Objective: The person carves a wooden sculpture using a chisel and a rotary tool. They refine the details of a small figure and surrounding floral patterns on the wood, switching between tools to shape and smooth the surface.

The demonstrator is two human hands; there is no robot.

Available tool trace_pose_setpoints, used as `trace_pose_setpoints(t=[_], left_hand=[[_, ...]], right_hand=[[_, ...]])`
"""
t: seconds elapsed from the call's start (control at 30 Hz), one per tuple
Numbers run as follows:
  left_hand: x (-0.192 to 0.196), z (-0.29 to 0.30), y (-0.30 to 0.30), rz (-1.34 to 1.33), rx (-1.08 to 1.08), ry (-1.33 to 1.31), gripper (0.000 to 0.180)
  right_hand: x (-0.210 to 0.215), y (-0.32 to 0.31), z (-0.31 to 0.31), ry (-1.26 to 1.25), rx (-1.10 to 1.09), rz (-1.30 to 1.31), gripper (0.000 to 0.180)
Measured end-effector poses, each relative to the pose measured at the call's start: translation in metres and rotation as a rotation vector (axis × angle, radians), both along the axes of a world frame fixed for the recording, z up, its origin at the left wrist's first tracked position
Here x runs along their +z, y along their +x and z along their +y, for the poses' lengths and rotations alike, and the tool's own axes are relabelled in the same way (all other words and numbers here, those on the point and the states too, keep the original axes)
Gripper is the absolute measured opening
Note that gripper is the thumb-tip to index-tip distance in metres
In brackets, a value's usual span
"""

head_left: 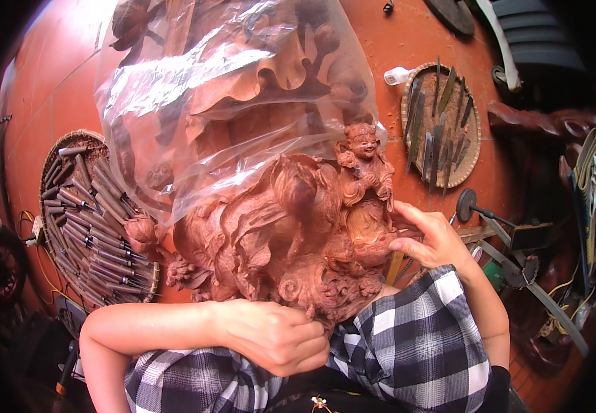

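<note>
A large reddish-brown wood carving [298, 220] lies in front of me, cut with flowing folds, curls and a bud. At its right side stands a small smiling carved figure [365, 165]. My right hand [430, 237] holds the carving's right edge just below that figure, thumb in front and fingers reaching behind. Against the near edge of the carving, my left hand [283, 337] is closed with its fingers curled under. Whatever it may hold is hidden. Clear plastic sheeting [236, 82] covers the far part of the carving.
On the left, a round woven basket [48, 155] is heaped with wooden-handled carving tools [98, 220]. Another round basket [475, 155] at the far right holds flat metal blades [436, 148]. A small white bottle [397, 76] lies beside it on the orange tiled floor [50, 89]. Metal bars [511, 251] crowd the right.
</note>
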State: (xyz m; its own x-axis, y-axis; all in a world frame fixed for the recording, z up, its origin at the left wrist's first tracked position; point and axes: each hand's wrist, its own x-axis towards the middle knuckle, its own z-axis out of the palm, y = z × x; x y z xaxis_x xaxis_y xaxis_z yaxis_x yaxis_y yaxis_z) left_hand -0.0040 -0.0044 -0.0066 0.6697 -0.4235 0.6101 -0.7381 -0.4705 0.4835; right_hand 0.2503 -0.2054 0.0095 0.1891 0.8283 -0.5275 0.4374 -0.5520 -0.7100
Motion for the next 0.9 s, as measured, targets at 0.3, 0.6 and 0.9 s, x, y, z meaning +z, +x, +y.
trace_pose_setpoints(t=[0.3,0.6,0.9], left_hand=[[0.0,-0.001,0.0,0.001,0.006,0.0,0.014],[-0.002,0.0,-0.004,-0.001,0.014,-0.011,0.014],[0.005,0.007,-0.001,-0.013,-0.008,0.088,0.015]], right_hand=[[0.005,-0.014,-0.002,-0.057,-0.03,-0.076,0.059],[0.002,-0.018,-0.002,0.0,0.012,-0.131,0.059],[-0.027,0.026,-0.008,-0.03,-0.469,0.224,0.03]])
